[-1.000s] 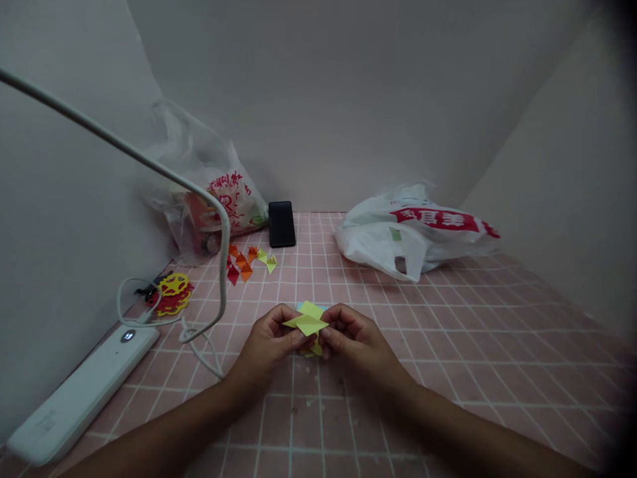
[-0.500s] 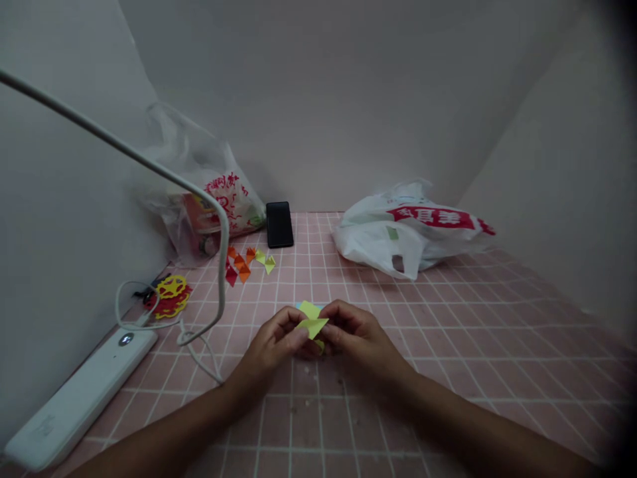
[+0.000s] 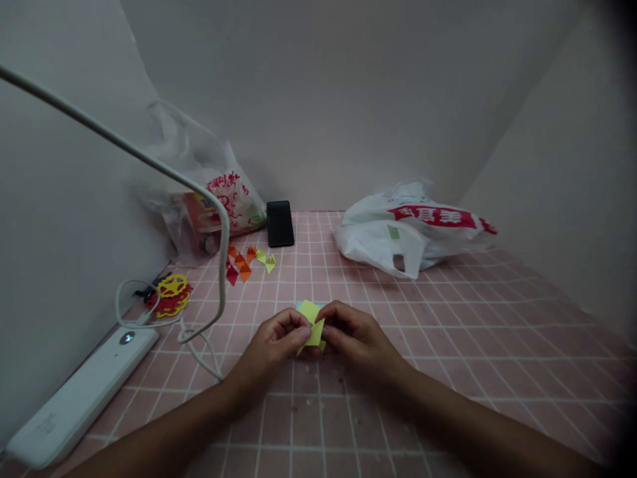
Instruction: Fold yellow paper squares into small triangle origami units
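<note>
A small folded yellow paper [image 3: 314, 334] is pinched between my two hands near the middle of the table. My left hand [image 3: 283, 338] grips its left side with thumb and fingers. On the right edge, my right hand [image 3: 354, 334] pinches a raised flap between thumb and index finger. Behind it shows another flat yellow piece [image 3: 309, 310], and a bit of light blue paper [image 3: 299, 305] peeks out at its left. Whether these pieces are joined to the held one I cannot tell. The curled fingers hide the paper's underside.
Several folded red, orange and yellow papers [image 3: 242, 263] lie beyond my left hand. A black phone [image 3: 280, 224] stands between two plastic bags [image 3: 233, 206], the other white bag [image 3: 378, 232] being right. At left are a white power bank [image 3: 84, 398], a cable [image 3: 223, 265] and yellow-red cutouts [image 3: 172, 296].
The yellow paper has turned in my fingers, and its pointed flap now stands more upright. My right fingers have shifted slightly left along its edge.
</note>
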`<state>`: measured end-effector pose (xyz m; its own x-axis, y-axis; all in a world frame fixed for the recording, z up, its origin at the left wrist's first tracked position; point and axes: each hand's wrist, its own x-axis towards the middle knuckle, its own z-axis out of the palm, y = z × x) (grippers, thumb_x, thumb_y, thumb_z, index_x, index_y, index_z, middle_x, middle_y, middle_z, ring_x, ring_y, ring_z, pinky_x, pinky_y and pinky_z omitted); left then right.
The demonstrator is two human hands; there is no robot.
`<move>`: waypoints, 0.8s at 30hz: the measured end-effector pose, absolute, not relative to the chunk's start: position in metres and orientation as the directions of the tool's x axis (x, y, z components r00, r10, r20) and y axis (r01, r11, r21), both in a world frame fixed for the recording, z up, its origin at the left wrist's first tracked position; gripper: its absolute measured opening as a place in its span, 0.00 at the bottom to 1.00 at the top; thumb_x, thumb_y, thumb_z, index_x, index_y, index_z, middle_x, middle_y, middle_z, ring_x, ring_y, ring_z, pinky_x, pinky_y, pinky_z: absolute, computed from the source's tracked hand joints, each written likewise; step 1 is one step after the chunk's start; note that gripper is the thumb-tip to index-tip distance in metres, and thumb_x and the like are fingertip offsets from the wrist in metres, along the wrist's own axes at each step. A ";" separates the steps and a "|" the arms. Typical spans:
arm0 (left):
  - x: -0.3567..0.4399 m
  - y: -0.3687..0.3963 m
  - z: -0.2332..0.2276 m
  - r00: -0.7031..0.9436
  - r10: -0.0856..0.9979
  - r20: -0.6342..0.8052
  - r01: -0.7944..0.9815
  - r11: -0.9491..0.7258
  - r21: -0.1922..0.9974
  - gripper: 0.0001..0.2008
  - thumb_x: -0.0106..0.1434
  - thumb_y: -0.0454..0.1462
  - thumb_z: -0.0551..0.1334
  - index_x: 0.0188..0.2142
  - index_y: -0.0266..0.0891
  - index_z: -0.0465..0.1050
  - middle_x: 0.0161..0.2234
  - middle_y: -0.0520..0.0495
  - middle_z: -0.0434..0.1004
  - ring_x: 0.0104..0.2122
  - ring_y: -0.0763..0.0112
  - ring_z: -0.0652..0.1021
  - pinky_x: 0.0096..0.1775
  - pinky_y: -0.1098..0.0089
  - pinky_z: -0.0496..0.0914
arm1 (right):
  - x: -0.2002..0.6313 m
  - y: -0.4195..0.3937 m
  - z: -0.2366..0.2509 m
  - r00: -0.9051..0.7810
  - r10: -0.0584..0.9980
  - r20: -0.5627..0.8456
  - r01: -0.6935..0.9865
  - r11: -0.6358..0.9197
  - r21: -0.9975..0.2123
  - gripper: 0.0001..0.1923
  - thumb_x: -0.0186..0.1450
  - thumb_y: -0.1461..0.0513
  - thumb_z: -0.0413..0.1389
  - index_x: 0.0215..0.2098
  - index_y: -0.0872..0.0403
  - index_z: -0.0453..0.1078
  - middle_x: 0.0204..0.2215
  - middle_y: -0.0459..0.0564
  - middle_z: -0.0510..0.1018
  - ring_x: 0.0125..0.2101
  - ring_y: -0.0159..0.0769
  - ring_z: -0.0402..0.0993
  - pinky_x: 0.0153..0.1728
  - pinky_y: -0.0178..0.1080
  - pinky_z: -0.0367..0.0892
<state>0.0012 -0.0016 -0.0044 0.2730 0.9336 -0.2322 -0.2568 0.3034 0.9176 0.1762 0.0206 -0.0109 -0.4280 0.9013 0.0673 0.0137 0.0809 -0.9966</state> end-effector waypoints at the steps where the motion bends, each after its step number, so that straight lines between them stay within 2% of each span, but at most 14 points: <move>1: 0.001 -0.001 -0.005 0.275 0.932 -0.237 -0.258 0.309 0.915 0.13 0.54 0.42 0.70 0.31 0.37 0.71 0.28 0.51 0.75 0.28 0.72 0.75 0.34 0.71 0.70 | 0.176 0.021 -0.013 -0.416 0.907 0.062 0.005 0.070 -0.998 0.03 0.63 0.63 0.56 0.37 0.52 0.68 0.27 0.43 0.70 0.26 0.31 0.65 0.28 0.34 0.61; 5: 0.002 -0.002 -0.007 0.268 0.936 -0.227 -0.312 0.307 0.899 0.12 0.54 0.41 0.70 0.32 0.38 0.70 0.27 0.51 0.76 0.27 0.73 0.75 0.33 0.72 0.69 | 0.177 0.019 -0.016 -0.385 0.922 0.047 -0.026 0.040 -0.999 0.04 0.66 0.60 0.55 0.35 0.52 0.64 0.26 0.43 0.70 0.26 0.31 0.66 0.27 0.34 0.60; 9: 0.003 -0.004 -0.007 0.262 0.942 -0.210 -0.376 0.300 0.877 0.12 0.54 0.39 0.71 0.33 0.37 0.71 0.31 0.51 0.75 0.31 0.72 0.77 0.37 0.70 0.71 | 0.177 0.017 -0.010 -0.412 0.909 0.059 -0.018 0.056 -0.998 0.09 0.67 0.57 0.52 0.32 0.53 0.66 0.25 0.44 0.69 0.24 0.30 0.63 0.26 0.34 0.59; 13: 0.003 -0.004 -0.007 0.274 0.939 -0.209 -0.397 0.309 0.864 0.13 0.54 0.39 0.71 0.34 0.37 0.71 0.32 0.50 0.76 0.32 0.71 0.78 0.40 0.68 0.72 | 0.176 0.017 -0.006 -0.392 0.918 0.052 0.002 0.058 -0.998 0.09 0.63 0.57 0.57 0.29 0.53 0.66 0.24 0.43 0.68 0.25 0.31 0.63 0.26 0.34 0.58; 24: 0.002 -0.002 -0.009 0.318 0.923 -0.218 -0.380 0.335 0.863 0.10 0.56 0.38 0.69 0.35 0.37 0.72 0.30 0.49 0.77 0.30 0.70 0.78 0.40 0.66 0.72 | 0.176 0.019 -0.008 -0.454 0.887 0.082 -0.014 0.085 -0.996 0.08 0.65 0.59 0.54 0.29 0.53 0.65 0.25 0.44 0.69 0.25 0.31 0.64 0.27 0.35 0.60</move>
<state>0.0018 -0.0024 -0.0088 0.3175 0.9228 -0.2182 -0.3796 0.3346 0.8625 0.1761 0.0189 -0.0080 -0.4538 0.8873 0.0822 -0.0140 0.0852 -0.9963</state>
